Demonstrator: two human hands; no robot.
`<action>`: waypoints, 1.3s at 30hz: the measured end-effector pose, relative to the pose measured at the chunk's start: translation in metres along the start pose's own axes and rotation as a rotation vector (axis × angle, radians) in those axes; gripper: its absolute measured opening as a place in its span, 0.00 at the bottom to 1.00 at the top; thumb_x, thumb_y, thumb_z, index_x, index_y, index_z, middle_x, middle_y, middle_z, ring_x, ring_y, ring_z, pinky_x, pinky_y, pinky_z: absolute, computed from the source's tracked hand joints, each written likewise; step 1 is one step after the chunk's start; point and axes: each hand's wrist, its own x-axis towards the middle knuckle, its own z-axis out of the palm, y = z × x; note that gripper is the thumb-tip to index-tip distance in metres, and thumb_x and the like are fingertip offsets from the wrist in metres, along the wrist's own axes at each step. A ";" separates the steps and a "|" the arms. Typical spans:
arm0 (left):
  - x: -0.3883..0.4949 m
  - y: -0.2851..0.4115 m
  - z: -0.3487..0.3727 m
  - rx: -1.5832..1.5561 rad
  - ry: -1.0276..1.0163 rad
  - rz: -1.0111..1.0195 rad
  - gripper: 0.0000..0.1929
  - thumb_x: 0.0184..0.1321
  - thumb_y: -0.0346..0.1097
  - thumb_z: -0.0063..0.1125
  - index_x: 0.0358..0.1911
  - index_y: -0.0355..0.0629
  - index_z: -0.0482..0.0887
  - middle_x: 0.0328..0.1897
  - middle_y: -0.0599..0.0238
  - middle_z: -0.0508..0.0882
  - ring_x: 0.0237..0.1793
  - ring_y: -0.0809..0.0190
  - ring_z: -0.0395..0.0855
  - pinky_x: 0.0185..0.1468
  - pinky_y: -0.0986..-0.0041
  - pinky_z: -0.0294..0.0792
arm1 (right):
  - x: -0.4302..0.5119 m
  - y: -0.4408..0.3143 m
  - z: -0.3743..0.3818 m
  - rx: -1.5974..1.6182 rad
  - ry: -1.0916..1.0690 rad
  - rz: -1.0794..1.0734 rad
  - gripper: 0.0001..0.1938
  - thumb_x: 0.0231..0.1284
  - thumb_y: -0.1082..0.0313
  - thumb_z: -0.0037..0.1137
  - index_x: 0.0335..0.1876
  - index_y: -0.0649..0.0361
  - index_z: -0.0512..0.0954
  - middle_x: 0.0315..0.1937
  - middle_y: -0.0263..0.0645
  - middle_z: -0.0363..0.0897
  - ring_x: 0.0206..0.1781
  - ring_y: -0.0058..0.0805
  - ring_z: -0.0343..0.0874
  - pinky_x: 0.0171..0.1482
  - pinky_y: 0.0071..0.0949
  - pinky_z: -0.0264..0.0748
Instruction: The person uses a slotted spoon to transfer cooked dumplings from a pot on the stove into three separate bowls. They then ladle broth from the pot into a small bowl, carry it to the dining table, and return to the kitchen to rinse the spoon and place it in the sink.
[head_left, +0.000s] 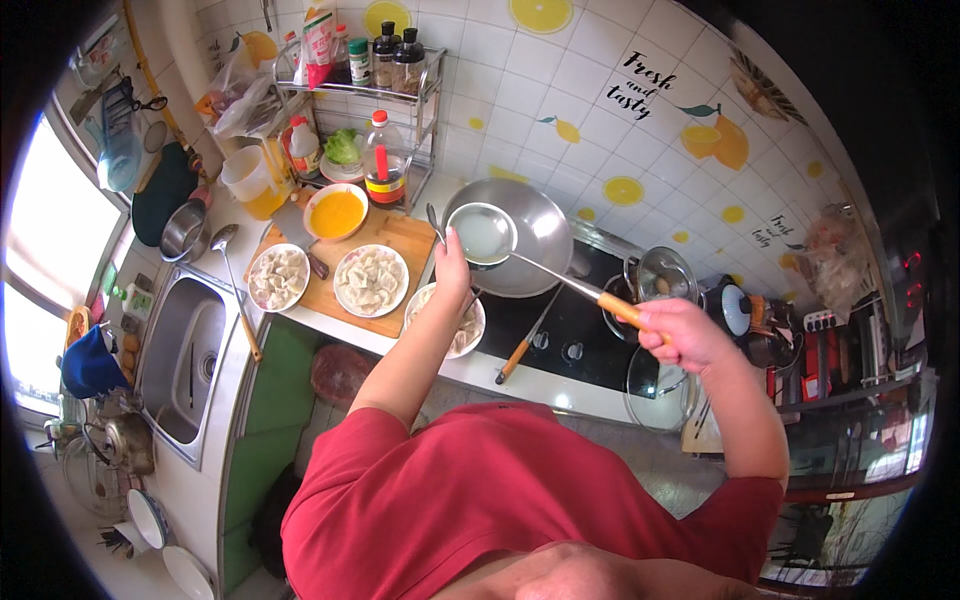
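My right hand (691, 334) grips the wooden handle of a long metal ladle (574, 283). The ladle's round head holds pale, cloudy liquid, over the left side of a steel wok (544, 217). My left hand (452, 264) is raised against the near-left side of that head. A metal spoon (433, 216) sticks up from its fingers; whether it also supports a vessel under the ladle is hidden. Below my left wrist, a bowl of dumplings (471, 330) is partly covered by the forearm. Two more plates of dumplings (371, 280) (279, 277) rest on a wooden cutting board (409, 236).
A bowl of yellow-orange liquid (337, 213) and a cleaver (294, 227) lie on the board. A wooden-handled utensil (525, 349) crosses the black hob (495, 330). Pots and a glass lid (651, 397) stand right; the sink (176, 352) and another ladle (238, 296) are left.
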 end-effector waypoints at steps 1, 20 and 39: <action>0.001 -0.001 0.000 -0.062 -0.008 0.030 0.29 0.68 0.63 0.40 0.54 0.42 0.71 0.36 0.69 0.76 0.24 0.71 0.68 0.19 0.74 0.54 | 0.001 0.008 0.006 -0.105 0.018 -0.044 0.16 0.68 0.66 0.46 0.56 0.65 0.73 0.22 0.26 0.66 0.18 0.10 0.58 0.19 0.12 0.53; 0.015 0.009 -0.067 -0.189 0.014 0.202 0.30 0.70 0.59 0.40 0.59 0.37 0.68 0.44 0.57 0.80 0.36 0.65 0.77 0.29 0.75 0.66 | 0.040 0.079 -0.020 0.500 -0.091 -0.144 0.17 0.71 0.64 0.45 0.60 0.62 0.70 0.24 0.27 0.65 0.16 0.10 0.55 0.18 0.11 0.52; -0.006 0.020 -0.105 -0.245 0.065 0.097 0.30 0.71 0.56 0.42 0.60 0.34 0.67 0.52 0.58 0.79 0.50 0.62 0.78 0.49 0.72 0.72 | 0.201 0.157 0.031 -0.110 0.275 -0.292 0.16 0.68 0.66 0.48 0.59 0.60 0.73 0.23 0.26 0.69 0.19 0.12 0.62 0.21 0.15 0.57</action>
